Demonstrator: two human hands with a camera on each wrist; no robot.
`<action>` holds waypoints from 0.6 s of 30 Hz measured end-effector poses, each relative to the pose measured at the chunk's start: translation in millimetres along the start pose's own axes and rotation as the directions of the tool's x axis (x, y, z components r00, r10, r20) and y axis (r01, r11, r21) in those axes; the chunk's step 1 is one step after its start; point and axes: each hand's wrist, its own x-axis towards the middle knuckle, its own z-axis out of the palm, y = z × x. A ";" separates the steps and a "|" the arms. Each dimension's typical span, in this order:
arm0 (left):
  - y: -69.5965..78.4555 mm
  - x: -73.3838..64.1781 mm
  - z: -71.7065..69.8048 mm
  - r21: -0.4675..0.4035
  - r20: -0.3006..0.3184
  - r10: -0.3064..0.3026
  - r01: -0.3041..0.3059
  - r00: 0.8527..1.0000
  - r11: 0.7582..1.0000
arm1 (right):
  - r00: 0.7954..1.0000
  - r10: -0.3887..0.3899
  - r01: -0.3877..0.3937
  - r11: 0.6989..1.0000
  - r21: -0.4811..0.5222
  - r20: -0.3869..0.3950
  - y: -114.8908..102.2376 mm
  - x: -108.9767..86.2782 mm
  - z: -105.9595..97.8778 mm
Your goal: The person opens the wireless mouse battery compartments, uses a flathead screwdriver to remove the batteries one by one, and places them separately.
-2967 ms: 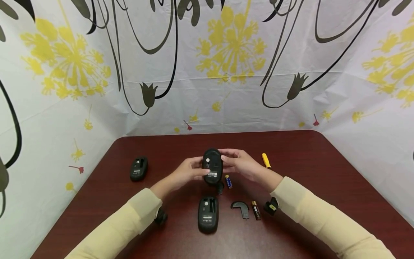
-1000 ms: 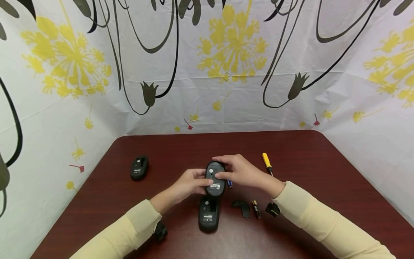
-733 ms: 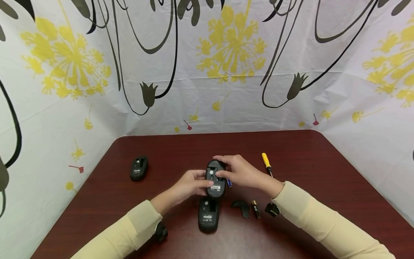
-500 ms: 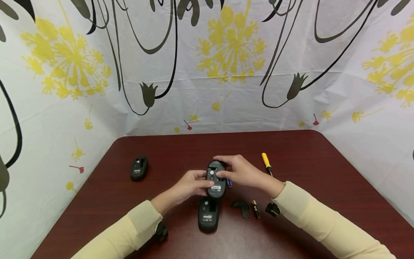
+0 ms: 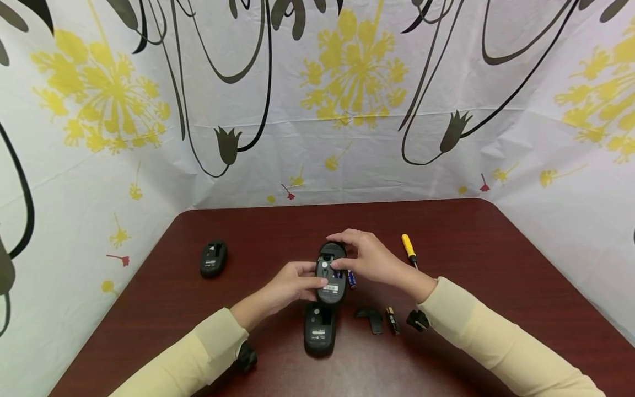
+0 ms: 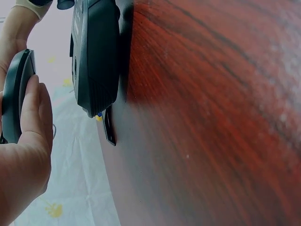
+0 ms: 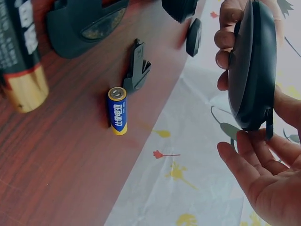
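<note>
Held item: black mouse [image 5: 331,273], underside up, frame centre of head view, lifted just above the table [image 5: 471,259]. White dot + white label visible on its base; battery bay looks open w/ something blue inside (too small to confirm).

L hand [image 5: 292,283]: fingers curled round the mouse's left edge, thumb on the label area, gripping. In left wrist view the hand sits at frame left w/ the mouse edge-on against the palm.

R hand [image 5: 369,258]: fingers curled over the mouse's far end, thumb on the base near the bay, pinching it. Right wrist view, frame right: fingertips [image 7: 225,60] on one face of the mouse, a thin dark tab sticking out at its lower edge by the palm.

Other items on table, head view:
- 2nd black mouse [image 5: 319,330], underside up, lower centre, just below the held one.
- 3rd black mouse [image 5: 213,258], left of centre, well apart.
- Blue AA battery [image 5: 351,279], just right of the held mouse, partly under the R hand.
- Black/gold battery [image 5: 392,321], lower right of centre.
- Curved black cover piece [image 5: 369,318], just left of that battery.
- Yellow-handled screwdriver [image 5: 409,248], right of R hand, near.
- Small black clip-like part [image 7: 138,66], right wrist view only, just above the blue battery.

Backdrop: white sheet w/ yellow flowers [image 5: 357,66].
</note>
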 end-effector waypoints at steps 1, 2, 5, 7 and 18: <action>0.0 -0.1 0.0 -0.002 -0.002 -0.001 0.001 1.000 1.000 | 1.000 -0.003 0.003 1.000 0.004 -0.006 -0.1 0.4 -0.1; 0.2 -0.2 0.0 -0.005 -0.005 -0.001 0.001 1.000 1.000 | 1.000 -0.004 0.004 1.000 0.015 -0.012 -0.3 0.9 -0.3; -0.3 -0.6 -0.3 -0.014 -0.006 -0.002 0.002 1.000 1.000 | 1.000 0.013 -0.011 0.998 0.064 -0.027 0.3 2.8 -1.3; -0.5 -0.9 -0.6 -0.020 -0.005 -0.002 0.002 1.000 1.000 | 0.998 0.040 -0.035 0.993 0.113 -0.038 0.7 3.8 -2.5; -1.3 -0.6 -1.8 -0.018 -0.010 -0.004 0.004 1.000 1.000 | 0.971 0.235 -0.187 0.876 0.445 -0.054 3.5 12.7 -16.0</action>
